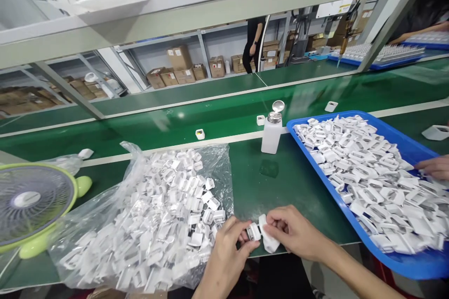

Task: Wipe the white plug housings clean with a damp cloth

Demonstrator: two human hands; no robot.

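Note:
Near the front edge of the green bench, my left hand (233,243) pinches a small white plastic housing (253,231) between thumb and fingers. Close beside it, my right hand (293,231) is closed on a soft-looking white cloth (270,242), bunched under the fingers. The cloth comes right up to the housing; whether they touch is hard to tell. To the left, many similar white housings (168,210) lie on and under a clear plastic bag (222,163). A blue tray (336,210) on the right is heaped with white plastic parts (372,173).
A white pump bottle (271,135) with its metal lid raised stands behind my hands. On the left sits a green fan (31,205). Single housings (199,134) rest on the green conveyor belt (157,124). Another person's hand (435,167) reaches over the tray's right side.

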